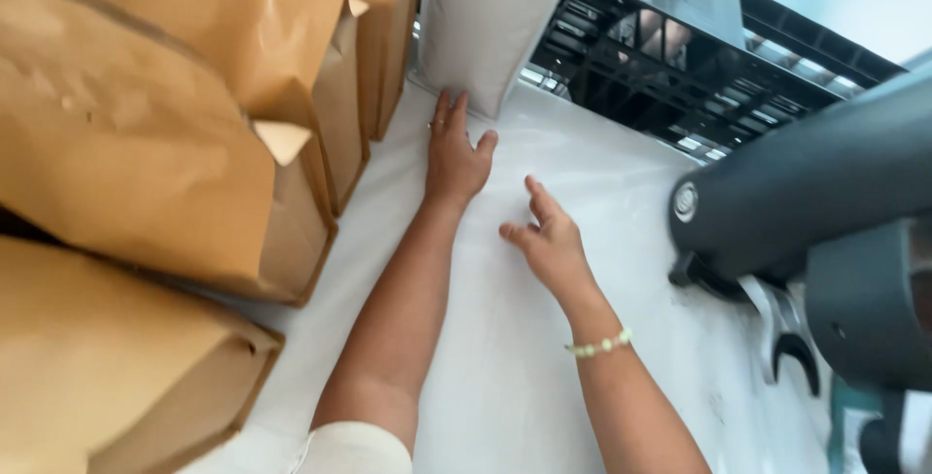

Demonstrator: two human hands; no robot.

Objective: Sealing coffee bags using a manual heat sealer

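The right hand (551, 241) lies open on the white worktop (505, 377), its grip loose and empty. Just beyond and left of it, the left hand (456, 159) lies flat, fingertips touching the base of an upright white bag (485, 18), gripping nothing. Brown paper bags (165, 134) stand further left.

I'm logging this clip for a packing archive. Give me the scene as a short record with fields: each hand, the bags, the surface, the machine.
left hand: flat on the surface, fingertips at the base of the white bag
right hand: open, empty, low over the surface
brown paper bags: several, filled, standing in a row at left
surface: white sheet
machine: dark grey, at right
wrist: pale bead bracelet on the right arm
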